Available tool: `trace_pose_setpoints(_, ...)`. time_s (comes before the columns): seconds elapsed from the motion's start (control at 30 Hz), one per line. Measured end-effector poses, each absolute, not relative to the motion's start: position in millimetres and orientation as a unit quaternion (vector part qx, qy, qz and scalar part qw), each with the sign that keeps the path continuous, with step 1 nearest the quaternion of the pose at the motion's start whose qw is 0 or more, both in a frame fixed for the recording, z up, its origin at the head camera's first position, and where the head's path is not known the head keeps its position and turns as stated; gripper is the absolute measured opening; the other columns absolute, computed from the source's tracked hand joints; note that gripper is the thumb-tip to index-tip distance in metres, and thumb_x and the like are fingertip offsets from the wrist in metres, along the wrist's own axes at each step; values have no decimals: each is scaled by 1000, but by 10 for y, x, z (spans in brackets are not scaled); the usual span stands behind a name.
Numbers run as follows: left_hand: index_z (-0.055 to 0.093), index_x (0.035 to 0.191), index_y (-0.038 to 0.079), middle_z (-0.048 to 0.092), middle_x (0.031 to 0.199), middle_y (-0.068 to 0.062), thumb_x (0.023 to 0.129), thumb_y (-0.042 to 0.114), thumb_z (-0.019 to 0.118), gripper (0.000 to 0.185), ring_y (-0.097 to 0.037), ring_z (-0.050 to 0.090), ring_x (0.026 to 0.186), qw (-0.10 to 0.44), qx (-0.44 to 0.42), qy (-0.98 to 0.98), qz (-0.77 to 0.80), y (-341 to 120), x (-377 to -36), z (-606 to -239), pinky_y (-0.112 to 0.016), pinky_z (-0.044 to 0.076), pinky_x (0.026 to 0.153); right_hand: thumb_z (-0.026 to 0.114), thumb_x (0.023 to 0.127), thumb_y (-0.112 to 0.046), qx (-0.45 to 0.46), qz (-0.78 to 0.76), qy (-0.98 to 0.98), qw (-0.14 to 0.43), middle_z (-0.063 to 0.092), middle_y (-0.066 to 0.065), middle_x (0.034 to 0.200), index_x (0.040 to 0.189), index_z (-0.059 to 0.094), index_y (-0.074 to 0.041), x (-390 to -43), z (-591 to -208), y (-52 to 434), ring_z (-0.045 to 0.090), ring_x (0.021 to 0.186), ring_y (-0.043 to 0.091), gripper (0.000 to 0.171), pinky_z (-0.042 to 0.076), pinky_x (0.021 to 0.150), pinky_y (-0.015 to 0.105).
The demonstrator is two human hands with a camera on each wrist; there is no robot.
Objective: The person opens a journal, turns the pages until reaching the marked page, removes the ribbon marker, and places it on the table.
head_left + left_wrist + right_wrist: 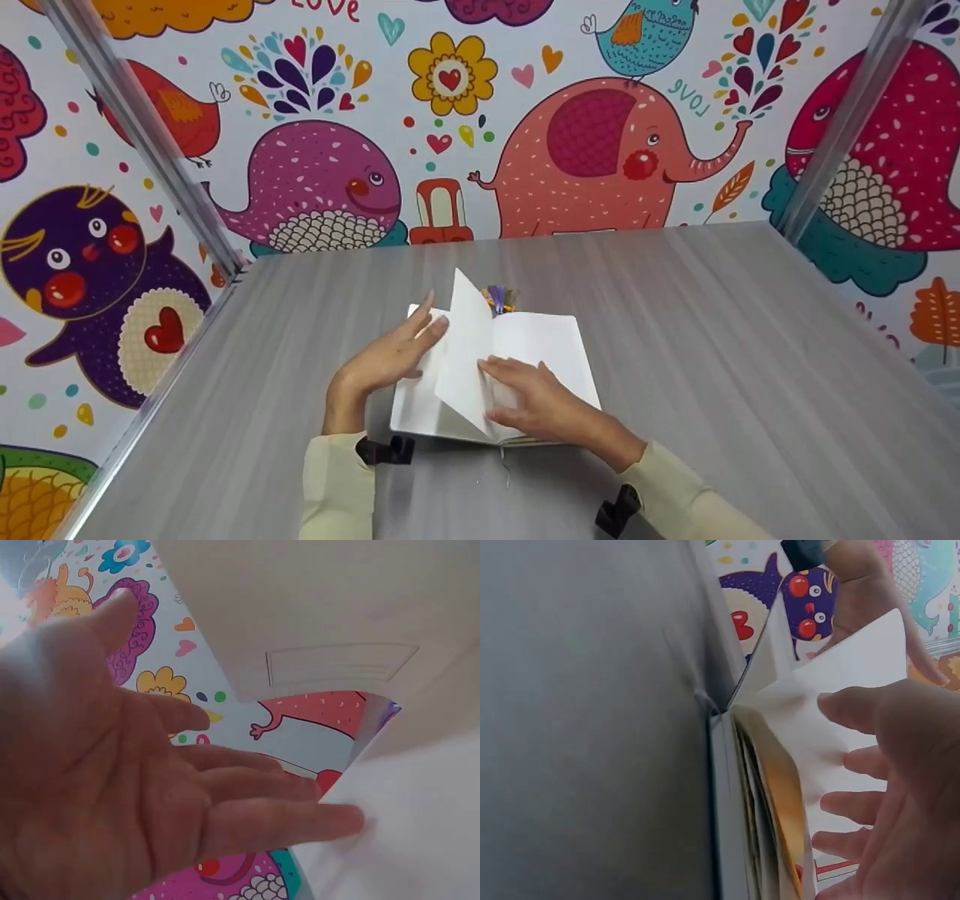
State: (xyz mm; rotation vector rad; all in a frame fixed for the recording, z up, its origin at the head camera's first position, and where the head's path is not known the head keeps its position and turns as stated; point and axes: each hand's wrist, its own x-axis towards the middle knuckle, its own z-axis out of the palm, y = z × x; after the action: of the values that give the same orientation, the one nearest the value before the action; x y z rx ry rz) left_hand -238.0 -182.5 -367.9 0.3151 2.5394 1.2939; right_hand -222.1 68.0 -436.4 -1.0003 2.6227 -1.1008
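Observation:
An open notebook (547, 341) with white pages lies on the table, and one of its leaves (466, 352) stands up near the middle. My left hand (386, 360) is at the left half, fingers extended; in the left wrist view a fingertip touches the lower white page (405, 817). A faint printed box shows on the raised leaf (337, 607) there. On the other side, my right hand (547, 401) has its spread fingertips against the standing leaf. The right wrist view shows those fingers (851, 806) fairly straight, beside the notebook's edge with tan and orange sheets (780, 787).
A purple and yellow tassel-like bundle (499, 298) sticks out behind the notebook's spine. A thin ribbon (507, 472) trails from its near edge onto the grey table (712, 360). Walls printed with cartoon animals and metal posts (142, 127) bound the table.

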Motion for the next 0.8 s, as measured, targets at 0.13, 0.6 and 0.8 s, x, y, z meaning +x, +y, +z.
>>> trace_pose_setpoints(0.13, 2, 162, 33, 12, 170, -5, 94, 61, 56, 91, -36, 23, 155, 105, 118, 906, 393, -1727, -2295, -3587, -63, 26, 119, 71, 92, -30, -329, -322, 884, 79, 41, 15, 159, 153, 43, -15, -2223, -4400, 699, 33, 149, 41, 69, 14, 113, 78)
trace_pose_setpoints(0.6, 43, 153, 20, 11, 169, -18, 92, 42, 70, 70, -50, -2, 154, 91, 140, 969, 181, -1569, -2191, -3784, -75, 0, 116, 71, 92, -35, -333, -257, 901, 108, 39, 14, 161, 152, 45, -18, -2301, -4444, 830, 28, 151, 44, 67, 15, 114, 76)
trace_pose_setpoints(0.8, 42, 154, 19, 17, 167, -21, 91, 51, 67, 74, -53, 5, 153, 103, 124, 979, 122, -1583, -2158, -3951, -76, 4, 116, 70, 93, -37, -341, -239, 902, 115, 36, 13, 162, 149, 49, -18, -2320, -4452, 883, 26, 152, 43, 63, 15, 115, 76)
